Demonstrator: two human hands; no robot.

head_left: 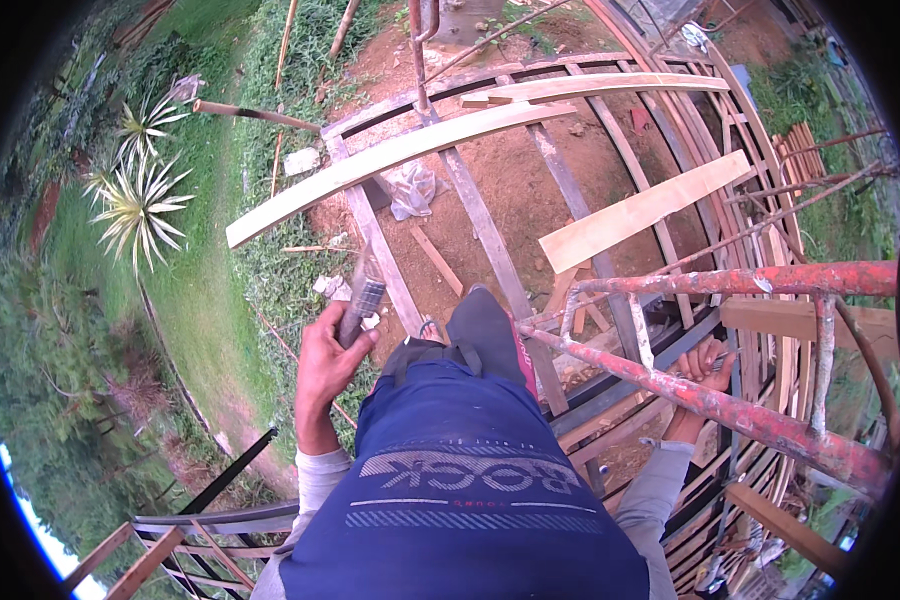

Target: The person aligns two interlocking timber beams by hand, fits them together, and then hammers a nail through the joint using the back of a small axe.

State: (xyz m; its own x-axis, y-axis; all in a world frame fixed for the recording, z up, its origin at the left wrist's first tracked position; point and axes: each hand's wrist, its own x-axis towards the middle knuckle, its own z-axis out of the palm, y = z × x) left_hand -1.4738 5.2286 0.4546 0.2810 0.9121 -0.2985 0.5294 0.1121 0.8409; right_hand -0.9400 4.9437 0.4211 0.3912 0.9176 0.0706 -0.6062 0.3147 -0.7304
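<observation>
My left hand (pixel 332 362) is closed round a dark-handled tool (pixel 360 305), its upper end blurred, held upright left of my body. My right hand (pixel 702 365), fingers curled, is beside a dark metal bar (pixel 678 347) under the red scaffold; a small metallic item seems to be among the fingers, too small to name. My dark shoe (pixel 478 330) shows below my blue shirt. Ahead lie a long pale board (pixel 390 155) across the weathered joists (pixel 470 210), a shorter pale plank (pixel 640 210) at the right, and more boards (pixel 610 85) farther off.
A red, paint-flecked scaffold (pixel 730 280) crosses my right side. Below the open framework are dirt, a white plastic sack (pixel 410 190) and scrap wood. Grass and spiky plants (pixel 140 210) lie down to the left. Curved rails and poles (pixel 820 185) run along the right.
</observation>
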